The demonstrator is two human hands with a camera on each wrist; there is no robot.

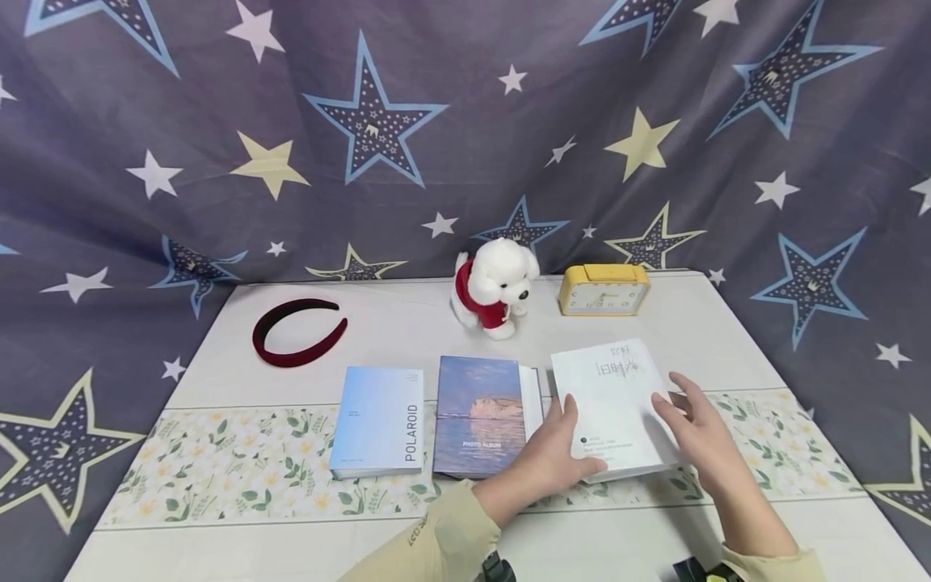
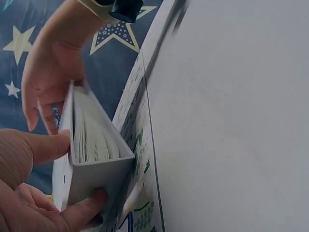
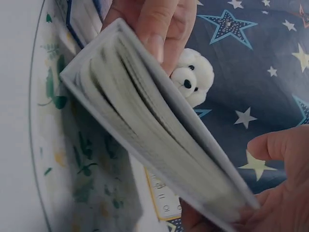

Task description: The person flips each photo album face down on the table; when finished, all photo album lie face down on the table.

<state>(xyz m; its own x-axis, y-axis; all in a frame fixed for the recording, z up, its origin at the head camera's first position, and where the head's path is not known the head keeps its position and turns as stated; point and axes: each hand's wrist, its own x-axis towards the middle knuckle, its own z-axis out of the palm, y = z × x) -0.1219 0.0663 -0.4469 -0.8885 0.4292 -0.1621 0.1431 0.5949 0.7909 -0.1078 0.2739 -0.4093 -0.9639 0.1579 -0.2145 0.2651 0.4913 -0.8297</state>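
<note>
A thick white album [image 1: 612,404] is held a little above the table at the right, its right side raised. My left hand [image 1: 547,457] grips its lower left edge; in the left wrist view the left hand's thumb [image 2: 48,145] lies on one cover and a finger lies on the spine. My right hand [image 1: 701,436] is at the album's right edge, fingers loosely spread. In the right wrist view the right hand [image 3: 285,179] touches the album's corner [image 3: 231,193], its thumb standing off the cover. Page edges [image 3: 145,121] show between the covers.
Left of the white album lie a painted photo album [image 1: 478,412] and a blue Polaroid album [image 1: 378,416]. Behind are a dark red headband [image 1: 291,358], a white plush dog [image 1: 498,283] and a yellow clock [image 1: 605,291]. A star-patterned curtain [image 1: 465,121] hangs at the back.
</note>
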